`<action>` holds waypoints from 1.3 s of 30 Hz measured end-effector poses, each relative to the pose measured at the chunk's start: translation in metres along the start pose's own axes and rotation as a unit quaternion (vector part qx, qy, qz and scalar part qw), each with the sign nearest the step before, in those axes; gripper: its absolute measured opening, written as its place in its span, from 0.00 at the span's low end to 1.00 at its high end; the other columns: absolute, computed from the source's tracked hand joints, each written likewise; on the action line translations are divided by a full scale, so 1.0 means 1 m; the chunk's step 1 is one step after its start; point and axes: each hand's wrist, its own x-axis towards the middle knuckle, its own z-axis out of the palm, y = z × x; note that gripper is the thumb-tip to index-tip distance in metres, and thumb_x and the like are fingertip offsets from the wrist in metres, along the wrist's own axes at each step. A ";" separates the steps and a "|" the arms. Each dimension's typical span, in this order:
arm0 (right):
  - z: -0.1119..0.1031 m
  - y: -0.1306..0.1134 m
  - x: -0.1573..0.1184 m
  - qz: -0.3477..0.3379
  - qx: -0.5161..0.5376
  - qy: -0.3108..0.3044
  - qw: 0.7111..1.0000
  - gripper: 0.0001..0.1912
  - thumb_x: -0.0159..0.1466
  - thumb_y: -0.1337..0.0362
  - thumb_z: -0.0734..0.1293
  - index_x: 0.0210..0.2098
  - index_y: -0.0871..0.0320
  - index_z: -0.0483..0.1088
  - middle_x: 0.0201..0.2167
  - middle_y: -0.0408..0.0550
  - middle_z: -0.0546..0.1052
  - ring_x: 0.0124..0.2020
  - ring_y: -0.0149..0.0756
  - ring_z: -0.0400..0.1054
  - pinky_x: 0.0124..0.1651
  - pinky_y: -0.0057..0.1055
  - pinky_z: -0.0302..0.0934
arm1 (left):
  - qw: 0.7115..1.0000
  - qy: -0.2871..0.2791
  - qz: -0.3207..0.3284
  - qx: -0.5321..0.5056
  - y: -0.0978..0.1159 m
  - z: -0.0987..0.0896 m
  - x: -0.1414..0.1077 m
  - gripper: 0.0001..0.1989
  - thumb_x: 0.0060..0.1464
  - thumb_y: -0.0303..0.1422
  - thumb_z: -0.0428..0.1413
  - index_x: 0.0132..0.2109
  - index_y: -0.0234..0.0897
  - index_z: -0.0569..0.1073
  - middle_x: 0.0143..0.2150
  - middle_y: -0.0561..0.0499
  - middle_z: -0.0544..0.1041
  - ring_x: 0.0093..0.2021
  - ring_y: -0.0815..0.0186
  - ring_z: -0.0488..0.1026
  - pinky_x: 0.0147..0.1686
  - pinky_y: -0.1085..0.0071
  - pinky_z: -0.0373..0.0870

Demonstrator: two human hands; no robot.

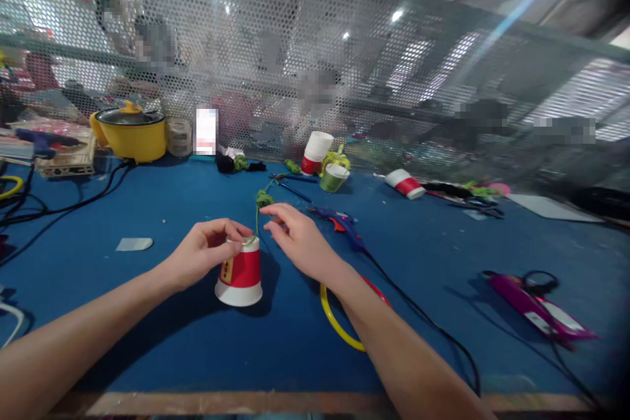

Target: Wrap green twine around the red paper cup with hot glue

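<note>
A red and white paper cup [245, 269] stands upside down on the blue table in front of me. My left hand [211, 247] grips its upper end, thumb at the near side and fingers over the top. Green yarn lies on the cup's upturned base, partly under those fingers, and a strand [256, 220] runs up to a small green yarn ball [264, 199]. Beside that strand, my right hand [295, 236] hovers with thumb and fingers apart, and I see nothing held in it.
A blue glue gun [339, 223] lies right of centre, its cord trailing forward. Yellow and red rings [339, 328] lie under my right forearm. Farther back are stacked cups [315, 151], a green cup [333, 177], a tipped cup [404, 184] and a yellow pot [130, 134]. A purple device [536, 308] sits at right.
</note>
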 end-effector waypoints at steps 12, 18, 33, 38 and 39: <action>0.003 -0.025 -0.012 -0.103 0.042 -0.029 0.993 0.03 0.60 0.70 0.62 0.33 0.59 0.68 0.33 0.48 0.69 0.35 0.32 0.64 0.38 0.30 0.60 | 1.000 -0.004 0.013 -0.018 -0.001 0.001 0.001 0.03 0.41 0.26 0.59 0.25 0.33 0.71 0.35 0.51 0.75 0.34 0.69 0.70 0.36 0.72 0.66; 0.004 -0.024 -0.011 -0.071 0.047 -0.043 0.995 0.04 0.60 0.71 0.62 0.29 0.59 0.66 0.30 0.45 0.69 0.33 0.31 0.63 0.37 0.29 0.59 | 1.000 -0.021 0.013 -0.007 0.000 0.001 0.000 0.03 0.42 0.27 0.58 0.27 0.33 0.72 0.36 0.51 0.74 0.36 0.69 0.70 0.38 0.72 0.66; 0.001 -0.025 -0.012 -0.060 0.045 -0.054 0.996 0.04 0.60 0.71 0.62 0.29 0.58 0.66 0.29 0.45 0.68 0.32 0.30 0.62 0.36 0.28 0.58 | 1.000 -0.023 0.013 0.016 0.001 -0.001 0.001 0.02 0.43 0.29 0.57 0.27 0.33 0.73 0.35 0.50 0.75 0.36 0.68 0.71 0.39 0.72 0.67; -0.001 -0.025 -0.011 -0.069 0.041 -0.051 0.995 0.04 0.61 0.71 0.62 0.29 0.58 0.66 0.30 0.45 0.68 0.32 0.30 0.63 0.36 0.28 0.59 | 1.000 -0.030 0.005 0.006 0.000 -0.001 0.001 0.03 0.43 0.29 0.58 0.27 0.33 0.73 0.36 0.50 0.75 0.36 0.68 0.71 0.39 0.72 0.66; -0.002 -0.025 -0.011 -0.072 0.039 -0.051 0.995 0.05 0.61 0.71 0.61 0.29 0.58 0.66 0.30 0.45 0.69 0.32 0.30 0.63 0.36 0.28 0.59 | 0.999 -0.033 0.004 0.005 0.000 -0.001 0.001 0.03 0.43 0.29 0.58 0.27 0.33 0.73 0.36 0.50 0.75 0.36 0.68 0.71 0.39 0.72 0.66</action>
